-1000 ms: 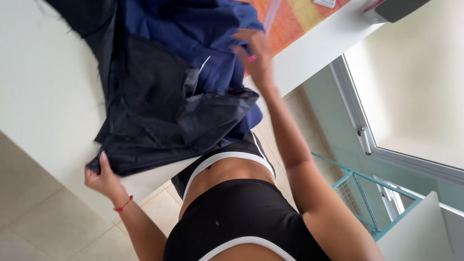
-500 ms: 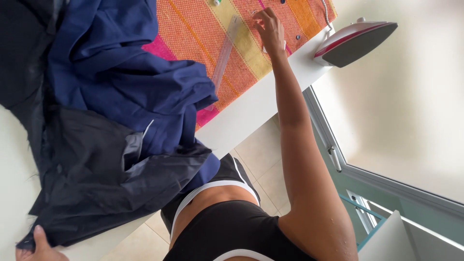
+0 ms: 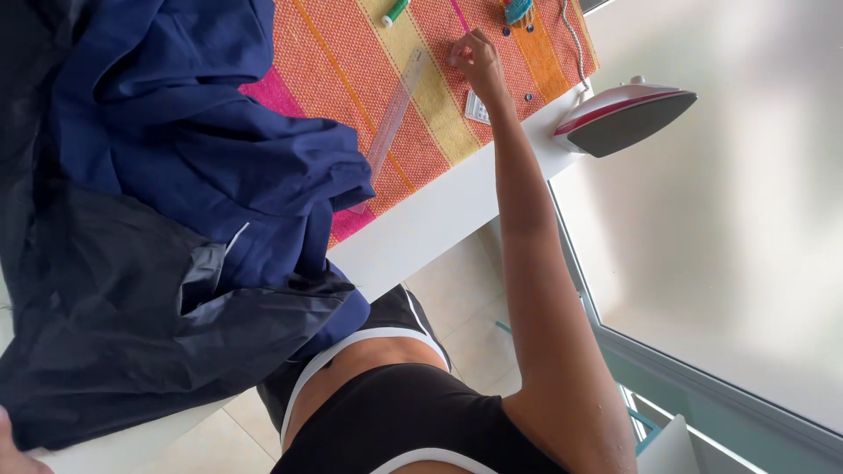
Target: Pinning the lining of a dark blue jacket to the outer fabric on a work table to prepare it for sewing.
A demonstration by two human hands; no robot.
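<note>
Where the frame ends at the lower left, only a sliver of the left hand (image 3: 9, 449) shows, pressed against the hem of the black cloth (image 3: 149, 325); whether it is open or closed cannot be told. That black cloth lies crumpled over the near edge of the white table (image 3: 413, 233), filling the lower left of the picture, with a small flap turned up near its middle. Just above it, and overlapping it, a dark blue cloth (image 3: 176, 132) is heaped across the upper left, its folds spilling onto a striped mat (image 3: 351, 70) of orange, yellow and pink.

On that mat a clear ruler (image 3: 395, 110) lies slantwise, its lower end tucked under the blue cloth. Farther up, near the top centre of the frame, the right hand (image 3: 474, 60) reaches out at the end of a long bare arm, fingers curled and pinched together over the mat, though what they hold is too small to tell. A small white card (image 3: 477, 107) sits just below the wrist. A green spool (image 3: 395, 11) rests at the top edge. At the right end of the table stands an iron (image 3: 625, 116), red and white, tipped on its heel.
</note>
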